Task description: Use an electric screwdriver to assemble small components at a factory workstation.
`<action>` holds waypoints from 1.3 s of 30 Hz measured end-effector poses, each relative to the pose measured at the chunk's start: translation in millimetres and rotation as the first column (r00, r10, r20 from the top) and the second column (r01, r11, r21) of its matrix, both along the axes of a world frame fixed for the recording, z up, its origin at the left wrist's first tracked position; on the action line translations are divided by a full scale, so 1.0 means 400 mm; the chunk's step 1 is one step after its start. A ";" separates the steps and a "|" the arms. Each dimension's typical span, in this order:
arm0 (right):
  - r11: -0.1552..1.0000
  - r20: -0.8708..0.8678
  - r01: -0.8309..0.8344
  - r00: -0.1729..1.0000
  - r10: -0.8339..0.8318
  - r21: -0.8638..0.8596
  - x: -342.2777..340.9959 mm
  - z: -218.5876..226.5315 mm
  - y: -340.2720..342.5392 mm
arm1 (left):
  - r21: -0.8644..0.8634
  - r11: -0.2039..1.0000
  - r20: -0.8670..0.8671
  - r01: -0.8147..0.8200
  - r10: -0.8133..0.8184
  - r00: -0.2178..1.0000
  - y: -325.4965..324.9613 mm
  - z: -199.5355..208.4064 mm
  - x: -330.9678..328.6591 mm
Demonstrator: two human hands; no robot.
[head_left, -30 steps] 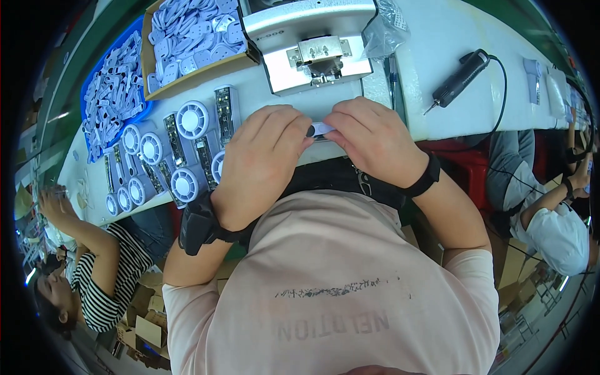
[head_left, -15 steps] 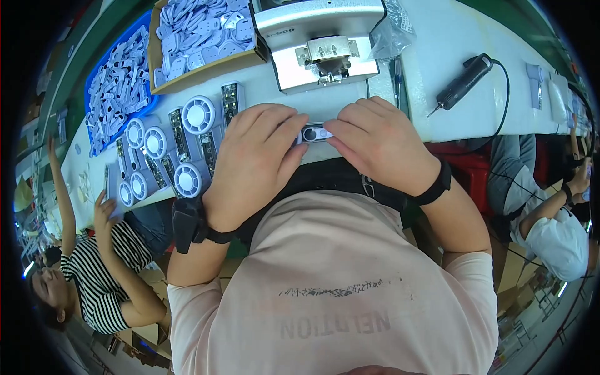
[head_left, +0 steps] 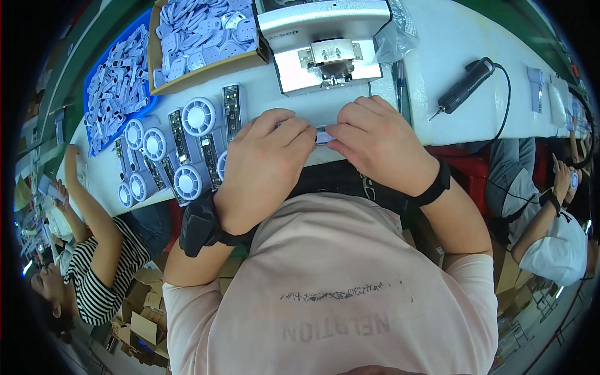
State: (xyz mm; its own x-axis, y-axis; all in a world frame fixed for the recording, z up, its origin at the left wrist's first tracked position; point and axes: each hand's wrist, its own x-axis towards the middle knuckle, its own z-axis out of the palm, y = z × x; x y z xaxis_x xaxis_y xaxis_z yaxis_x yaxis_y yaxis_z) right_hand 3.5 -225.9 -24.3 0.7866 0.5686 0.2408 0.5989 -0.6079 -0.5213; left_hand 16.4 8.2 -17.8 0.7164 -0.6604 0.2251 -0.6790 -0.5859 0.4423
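Observation:
Both my hands meet in front of my body at the table's near side. Between their fingertips is a narrow white plastic casing [head_left: 323, 136], mostly covered by the fingers. My left hand [head_left: 270, 164] is closed, its fingers bunched over the casing's left end. Thumb and fingers of my right hand [head_left: 379, 142] pinch the right end. Left of my left hand lie several white handheld fans [head_left: 199, 117] with round grilles; circuit boards [head_left: 232, 107] show in the opened handles.
A silver-fronted machine [head_left: 294, 74] stands ahead. Far left are a blue basket [head_left: 153, 103] of slim white parts and a cardboard box [head_left: 209, 74] of white covers. An electric screwdriver [head_left: 465, 86] with a cord lies right. People sit on both sides.
My left hand has shifted slightly right and its fingers now cover more of the casing, including its dark round spot. My right hand has hardly moved. The person at left has moved their arms.

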 end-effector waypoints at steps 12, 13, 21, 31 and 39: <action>0.986 0.041 0.067 0.996 -0.074 0.152 -0.027 -0.044 -0.001 | -0.022 1.000 -0.024 0.015 -0.016 1.000 -0.001 -0.001 -0.006; 0.986 0.046 0.069 0.996 -0.077 0.152 -0.026 -0.040 -0.008 | -0.008 1.000 -0.003 0.025 -0.025 1.000 -0.002 -0.001 -0.010; 0.998 0.060 0.024 0.998 -0.027 0.063 -0.023 -0.029 -0.017 | 0.115 0.990 0.110 0.079 -0.091 0.990 -0.003 -0.004 -0.009; 0.978 -0.045 0.066 0.997 -0.058 0.196 -0.016 -0.048 -0.004 | 0.080 0.992 0.063 0.098 -0.103 0.993 0.018 -0.010 -0.010; 0.981 -0.394 0.076 0.919 -0.001 0.176 0.011 -0.045 -0.026 | 0.062 0.997 0.088 0.046 -0.052 0.995 0.001 -0.018 -0.030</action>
State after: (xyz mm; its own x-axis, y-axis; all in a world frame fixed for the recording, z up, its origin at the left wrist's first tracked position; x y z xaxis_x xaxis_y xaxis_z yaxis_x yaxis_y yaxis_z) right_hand 8.0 -236.4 -42.3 0.8595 0.5111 0.0078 0.3029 -0.4971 -0.8131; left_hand 4.4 8.5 -25.0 0.6616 -0.7083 0.2462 -0.7429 -0.5746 0.3435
